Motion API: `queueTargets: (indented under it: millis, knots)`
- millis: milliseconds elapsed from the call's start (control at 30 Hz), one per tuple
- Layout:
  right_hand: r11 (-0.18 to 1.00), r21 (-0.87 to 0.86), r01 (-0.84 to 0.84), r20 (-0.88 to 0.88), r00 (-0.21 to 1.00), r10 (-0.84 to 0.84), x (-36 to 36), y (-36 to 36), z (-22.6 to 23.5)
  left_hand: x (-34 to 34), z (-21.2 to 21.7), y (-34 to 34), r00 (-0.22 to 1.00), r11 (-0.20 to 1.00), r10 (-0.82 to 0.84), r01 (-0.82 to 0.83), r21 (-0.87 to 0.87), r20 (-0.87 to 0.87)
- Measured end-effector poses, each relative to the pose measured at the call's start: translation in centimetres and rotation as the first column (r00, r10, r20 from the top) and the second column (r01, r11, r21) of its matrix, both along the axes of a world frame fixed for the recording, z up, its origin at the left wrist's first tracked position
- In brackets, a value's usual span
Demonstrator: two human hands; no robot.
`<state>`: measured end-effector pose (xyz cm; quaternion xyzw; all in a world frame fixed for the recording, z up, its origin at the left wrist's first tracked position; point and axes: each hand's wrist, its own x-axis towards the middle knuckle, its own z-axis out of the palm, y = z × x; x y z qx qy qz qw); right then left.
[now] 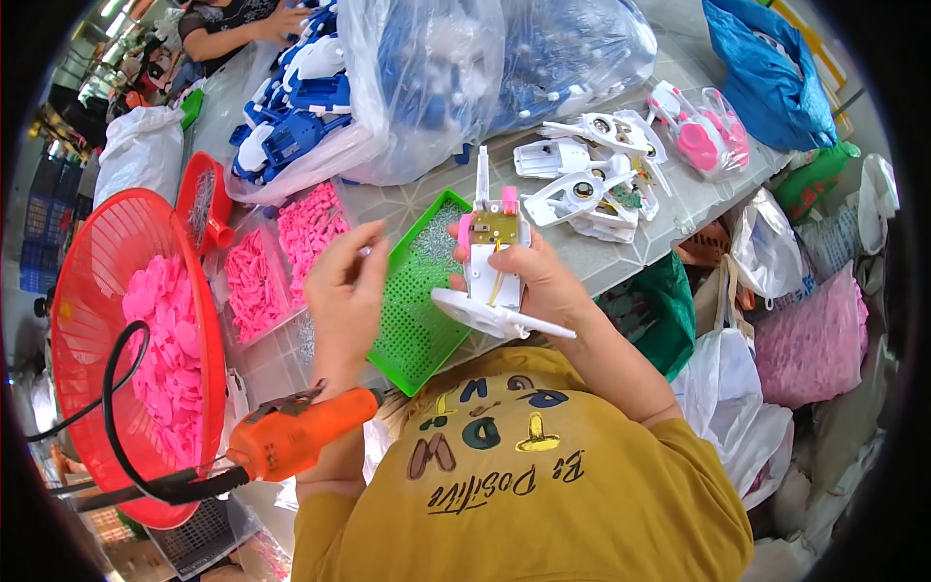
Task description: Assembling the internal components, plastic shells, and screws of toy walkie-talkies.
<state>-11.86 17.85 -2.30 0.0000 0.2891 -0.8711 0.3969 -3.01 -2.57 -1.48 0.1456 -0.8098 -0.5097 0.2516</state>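
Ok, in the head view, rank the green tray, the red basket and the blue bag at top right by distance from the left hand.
From the left hand:
1. Green tray, right beside it, to its right.
2. Red basket, off to its left.
3. Blue bag, far across the table at top right.

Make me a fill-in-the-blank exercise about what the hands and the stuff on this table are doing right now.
1. The right hand holds a white ____ toy part above the green tray.
2. The left hand hovers over the ____ tray, fingers pinched.
3. The orange power screwdriver lies below the ____ hand.
4. The red basket holds ____ discs.

Missing words: plastic; green; left; pink
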Motion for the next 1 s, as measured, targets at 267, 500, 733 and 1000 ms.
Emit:
queueTargets:
  millis: [267,500,733,1000]
  knots:
    - [0.991,0.013,0.131,-0.129,0.983,-0.129,-2.7,2.0,-0.1,14.6,-3.5,-10.9,0.887,0.897,0.395,-0.317,-0.308,0.239]
    - [0.997,-0.071,0.018,-0.07,0.997,-0.023,-3.4,0.7,-0.9,19.4,4.8,-1.4,0.644,0.972,-0.23,0.12,0.2,0.73]
    - [0.991,-0.06,-0.121,-0.069,0.991,0.117,-1.7,-1.4,-0.1,5.4,1.2,5.8,0.98,0.84,-0.184,0.198,-0.506,0.078]
    - [0.998,0.017,0.053,-0.181,0.982,-0.049,-1.6,0.4,0.4,1.8,-0.4,6.7,0.943,0.915,-0.319,0.332,-0.231,0.092]
